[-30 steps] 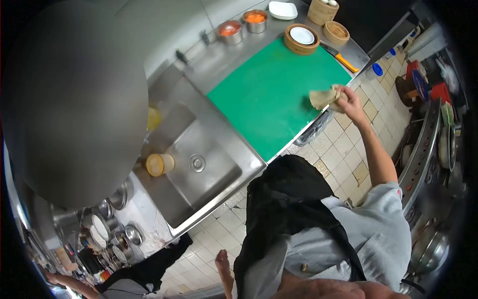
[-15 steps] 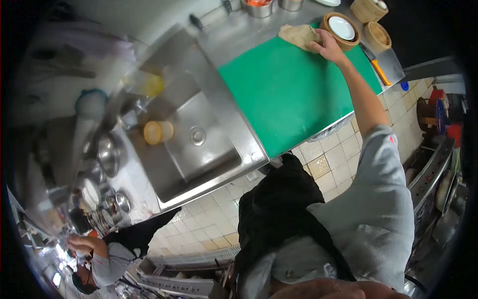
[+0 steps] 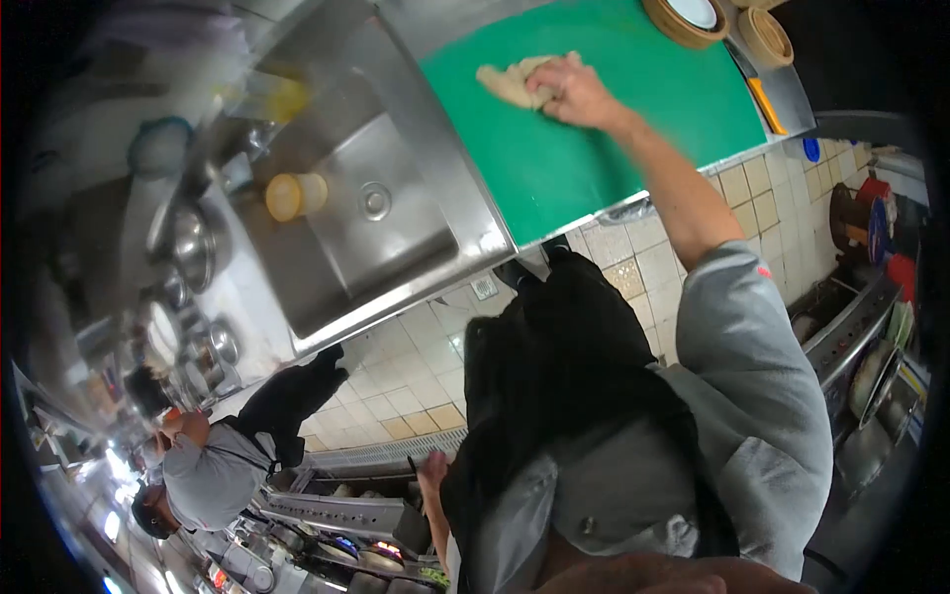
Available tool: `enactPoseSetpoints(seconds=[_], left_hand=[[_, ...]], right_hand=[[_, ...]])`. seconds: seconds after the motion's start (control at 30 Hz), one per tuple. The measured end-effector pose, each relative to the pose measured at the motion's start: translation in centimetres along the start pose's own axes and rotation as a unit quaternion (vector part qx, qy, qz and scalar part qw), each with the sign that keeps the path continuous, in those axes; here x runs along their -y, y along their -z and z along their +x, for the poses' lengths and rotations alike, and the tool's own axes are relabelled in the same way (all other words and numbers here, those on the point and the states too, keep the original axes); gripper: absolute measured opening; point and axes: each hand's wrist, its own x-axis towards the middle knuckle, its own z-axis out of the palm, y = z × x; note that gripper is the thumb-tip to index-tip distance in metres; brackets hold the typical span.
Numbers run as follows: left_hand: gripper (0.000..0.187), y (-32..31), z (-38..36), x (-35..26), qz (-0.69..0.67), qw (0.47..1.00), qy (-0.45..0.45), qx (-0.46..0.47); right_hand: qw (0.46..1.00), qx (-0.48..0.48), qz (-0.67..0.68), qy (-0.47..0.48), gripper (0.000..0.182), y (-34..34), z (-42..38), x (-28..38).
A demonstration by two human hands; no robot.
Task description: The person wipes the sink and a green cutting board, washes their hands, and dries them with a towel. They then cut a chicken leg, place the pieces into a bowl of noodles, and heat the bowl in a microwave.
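A beige cloth (image 3: pixel 510 83) lies bunched on the green cutting board (image 3: pixel 524 183), with my right hand (image 3: pixel 574 91) closed over one end of it and pressing it to the surface. At my left side, away from the counter, my left hand (image 3: pixel 432 469) hangs low with its fingers loosely bent and nothing visible in it. A thin dark handle (image 3: pixel 413 463) shows close beside that hand. Towards the board's far right corner stands a bamboo steamer (image 3: pixel 683 32) with a white dish (image 3: pixel 696 10) inside.
A knife with an orange handle (image 3: pixel 767 107) lies at the board's right edge, near another bamboo steamer (image 3: pixel 767 38). Left of the board is a steel sink (image 3: pixel 396 247) holding a yellowish tub (image 3: pixel 285 197). Metal bowls (image 3: pixel 191 246) stand further left. A co-worker (image 3: pixel 213 475) is at the lower left.
My right hand has dragged the cloth from beside the steamer leftward and nearer across the board. My left hand has come into view. The camera view has shifted.
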Motion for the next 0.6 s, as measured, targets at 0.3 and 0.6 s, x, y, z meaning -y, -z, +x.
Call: enactPoseSetpoints(seconds=[0.3, 0.6], left_hand=[[0.050, 0.6, 6.2, -12.1, -0.088, 0.993, 0.007, 0.074], [0.047, 0.6, 2.3, -9.3, -0.031, 0.996, 0.013, 0.083]], right_hand=[[0.947, 0.213, 0.238, 0.028, 0.033, 8.2, -18.5, 3.5], [0.915, -0.187, 0.276, -0.229, 0.041, 13.5, -16.5, -13.5]])
